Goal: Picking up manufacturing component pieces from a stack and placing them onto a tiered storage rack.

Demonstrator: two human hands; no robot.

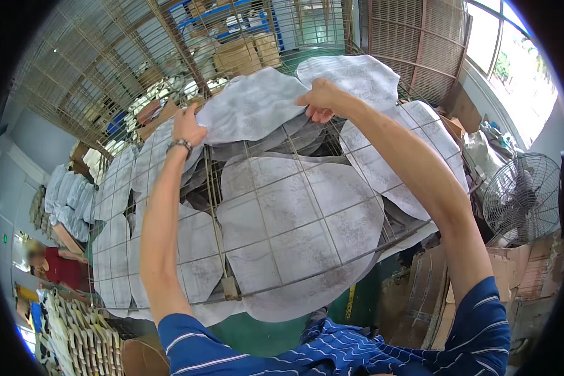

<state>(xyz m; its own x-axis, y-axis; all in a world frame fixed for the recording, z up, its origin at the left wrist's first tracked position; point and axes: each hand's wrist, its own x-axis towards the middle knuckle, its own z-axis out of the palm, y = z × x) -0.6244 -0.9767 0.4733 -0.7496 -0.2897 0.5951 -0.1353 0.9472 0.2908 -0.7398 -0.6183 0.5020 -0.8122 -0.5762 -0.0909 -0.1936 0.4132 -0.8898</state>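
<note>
Both my arms reach out over a wire mesh rack (307, 182). Between my hands a pale grey, rounded sheet piece (254, 103), perhaps leather or felt, lies on top of the mesh. My left hand (188, 128) has its fingers closed on the left edge of that sheet. At its right end my right hand (323, 100) pinches the edge between thumb and fingers. Just beyond the right hand lies another pale sheet (357, 78). Under the mesh nearer to me is a large sheet (301, 213) with grey speckles, with more sheets on either side.
Tall mesh panels (119, 50) stand upright at the far side, with cardboard boxes (247, 55) behind. On the right are a wire-caged fan (521, 197) and flattened cardboard (489, 276). A person in a red top (62, 266) is at the far left, near stacked pale pieces (78, 332).
</note>
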